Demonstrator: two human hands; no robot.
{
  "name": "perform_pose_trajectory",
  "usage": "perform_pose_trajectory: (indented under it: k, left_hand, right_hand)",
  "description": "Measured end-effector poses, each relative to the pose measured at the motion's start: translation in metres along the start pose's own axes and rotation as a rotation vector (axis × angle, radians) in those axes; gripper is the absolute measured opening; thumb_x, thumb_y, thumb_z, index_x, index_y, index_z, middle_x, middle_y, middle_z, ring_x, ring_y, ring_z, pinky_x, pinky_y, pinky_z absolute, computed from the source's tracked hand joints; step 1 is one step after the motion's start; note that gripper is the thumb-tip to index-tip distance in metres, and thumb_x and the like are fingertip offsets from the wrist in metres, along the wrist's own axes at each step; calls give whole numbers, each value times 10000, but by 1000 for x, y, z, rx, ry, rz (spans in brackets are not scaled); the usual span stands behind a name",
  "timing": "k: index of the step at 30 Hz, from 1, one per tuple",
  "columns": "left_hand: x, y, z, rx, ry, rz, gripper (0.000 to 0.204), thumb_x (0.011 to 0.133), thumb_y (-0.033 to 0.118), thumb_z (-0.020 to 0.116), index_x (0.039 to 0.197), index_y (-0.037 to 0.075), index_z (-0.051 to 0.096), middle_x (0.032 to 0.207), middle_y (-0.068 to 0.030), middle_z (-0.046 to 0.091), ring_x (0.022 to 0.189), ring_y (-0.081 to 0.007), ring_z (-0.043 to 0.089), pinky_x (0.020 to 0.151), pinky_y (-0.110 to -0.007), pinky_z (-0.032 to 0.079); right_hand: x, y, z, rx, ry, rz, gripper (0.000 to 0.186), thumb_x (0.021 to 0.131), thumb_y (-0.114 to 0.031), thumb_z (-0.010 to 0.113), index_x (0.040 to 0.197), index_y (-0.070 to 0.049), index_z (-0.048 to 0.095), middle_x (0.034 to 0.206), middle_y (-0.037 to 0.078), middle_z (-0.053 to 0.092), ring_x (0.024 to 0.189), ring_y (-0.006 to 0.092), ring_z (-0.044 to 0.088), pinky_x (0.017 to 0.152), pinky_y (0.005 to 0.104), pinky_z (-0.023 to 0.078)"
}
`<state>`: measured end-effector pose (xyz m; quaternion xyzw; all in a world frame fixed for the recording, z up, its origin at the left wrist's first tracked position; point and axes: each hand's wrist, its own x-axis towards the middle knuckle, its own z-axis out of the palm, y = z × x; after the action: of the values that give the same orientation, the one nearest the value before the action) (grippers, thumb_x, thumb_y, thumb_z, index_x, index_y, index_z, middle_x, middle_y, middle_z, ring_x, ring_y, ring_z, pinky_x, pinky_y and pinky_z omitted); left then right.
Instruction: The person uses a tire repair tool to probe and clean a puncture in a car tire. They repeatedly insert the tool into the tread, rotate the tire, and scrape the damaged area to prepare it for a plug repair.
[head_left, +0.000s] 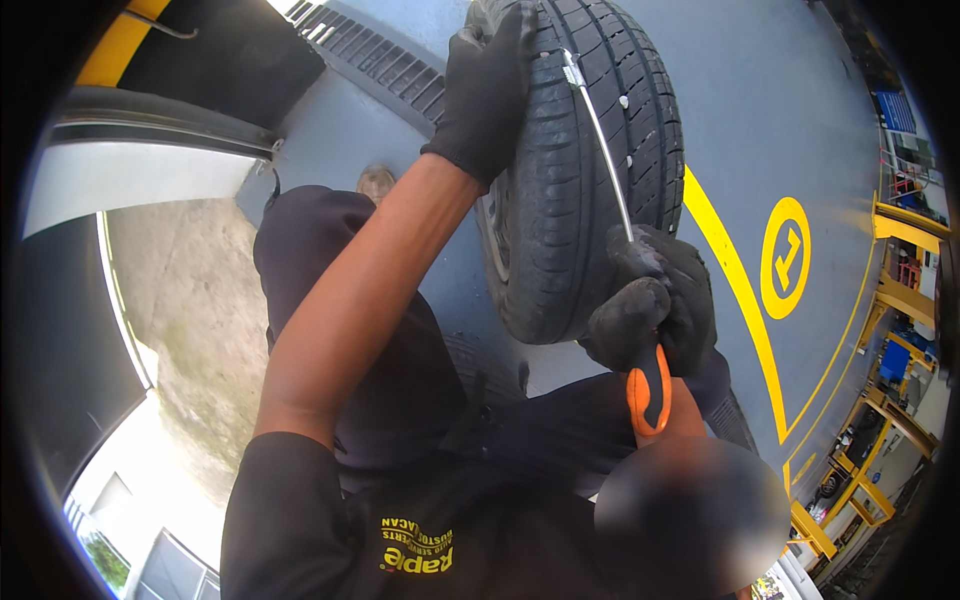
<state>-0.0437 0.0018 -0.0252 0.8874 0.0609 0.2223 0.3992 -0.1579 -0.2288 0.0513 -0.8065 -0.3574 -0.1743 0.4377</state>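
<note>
black-gloved hands (pixel 682 305) curled on tyre (pixel 560 200), tool (pixel 639 402)

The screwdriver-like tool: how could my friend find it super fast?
Look for the big tyre. At its lower right, the person's gloved right hand grips the screwdriver-like tool. Its orange-and-black handle sets it apart from the dark gloves and tyre.

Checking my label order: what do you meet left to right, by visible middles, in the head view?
Brown shoe → left gloved hand → tyre → right gloved hand (gripping an orange-handled tool) → circled yellow floor marking
</note>
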Motion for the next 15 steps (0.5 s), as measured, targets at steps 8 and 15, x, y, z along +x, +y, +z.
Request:
perform_pose_trajectory:
  k: [8, 15]
  left_hand:
    - [4, 4, 2, 28, 26, -5, 399, 1098, 218, 453, 1435, 27, 553, 1169, -341, 621, 1022, -458, 667, 871, -487, 558]
    - [18, 7, -6, -129, 9, -39, 356, 1106, 244, 463, 1323, 2, 608, 1053, -305, 654, 931, -419, 671, 816, -471, 543]
  right_hand:
    - [18, 3, 28, -168, 144, -222, 218, 910, -230, 754, 1037, -62, 698, 1027, 98, 748, 1017, 304, 741, 842, 428, 592]
    - [22, 1, 25, -255, 166, -218, 177, 927, -217, 721, 1036, -79, 709, 1013, 76, 758, 995, 278, 745, 853, 419, 581]
